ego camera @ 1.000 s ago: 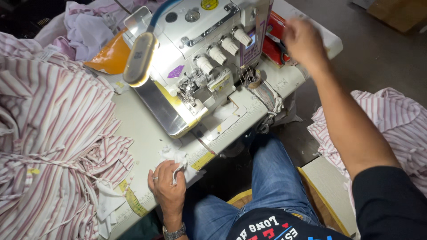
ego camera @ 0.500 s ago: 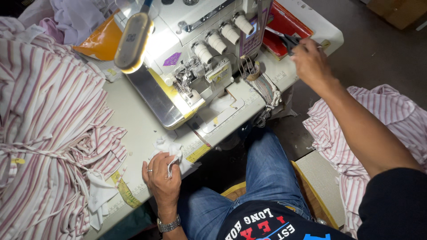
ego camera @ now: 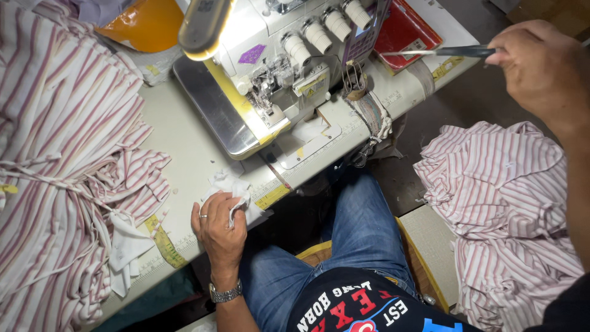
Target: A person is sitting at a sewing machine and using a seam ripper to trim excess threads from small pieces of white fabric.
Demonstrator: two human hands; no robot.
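Head view: the right hand (ego camera: 541, 64) is closed around the dark handles of scissors (ego camera: 439, 52), whose pale blades stick out leftward from the fist, over the far right end of the table (ego camera: 184, 160). The blades look nearly closed, though the tips blur against the red tray (ego camera: 402, 27) just beyond them. Below that hand, off the table edge, lies a striped pile (ego camera: 504, 203).

The left hand (ego camera: 218, 224) rests at the near table edge with a ring and a wristwatch, its fingers curled loosely over a white scrap (ego camera: 236, 190); the scrap spreads out past the fingertips. Just left of this hand a yellow tape (ego camera: 163, 243) lies on the table, and beyond it a large heap of striped cloth (ego camera: 58, 154). Ahead of the fingers stands the sewing machine (ego camera: 270, 67), with its lamp (ego camera: 203, 27) and thread cones (ego camera: 326, 27). An orange bag (ego camera: 138, 21) sits behind the heap.
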